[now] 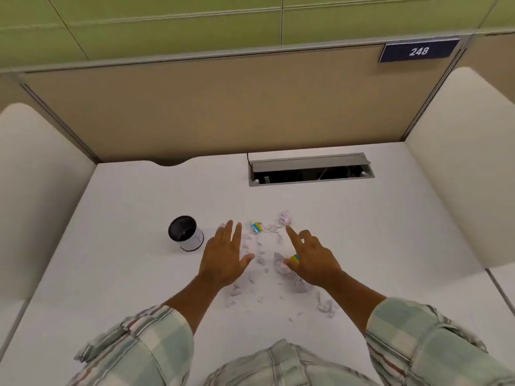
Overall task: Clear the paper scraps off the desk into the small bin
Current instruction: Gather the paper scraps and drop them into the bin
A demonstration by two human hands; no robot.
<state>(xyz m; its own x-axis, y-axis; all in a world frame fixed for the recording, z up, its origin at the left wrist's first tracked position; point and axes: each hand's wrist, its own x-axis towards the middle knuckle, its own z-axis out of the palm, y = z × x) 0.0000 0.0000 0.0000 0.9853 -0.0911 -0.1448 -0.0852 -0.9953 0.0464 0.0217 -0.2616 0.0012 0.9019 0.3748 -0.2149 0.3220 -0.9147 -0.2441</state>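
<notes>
Several small pale paper scraps (262,260) lie scattered on the white desk (390,232), between and below my hands. A blue-and-yellow scrap (256,227) lies at the far edge of the pile; a crumpled pinkish scrap (285,218) sits just beyond my right index fingertip. My left hand (224,253) rests flat on the desk, fingers spread, holding nothing, at the left edge of the scraps. My right hand (312,260) has its index finger stretched out, and its thumb touches a second blue-and-yellow scrap (294,258). The small bin (186,233), white with a black mesh inside, stands upright to the left of my left hand.
An open cable hatch (310,169) is set in the desk at the back. Beige partition walls (223,107) close off the back and both sides. A number plate reading 248 (418,51) hangs at the top right. My checked sleeves fill the near edge.
</notes>
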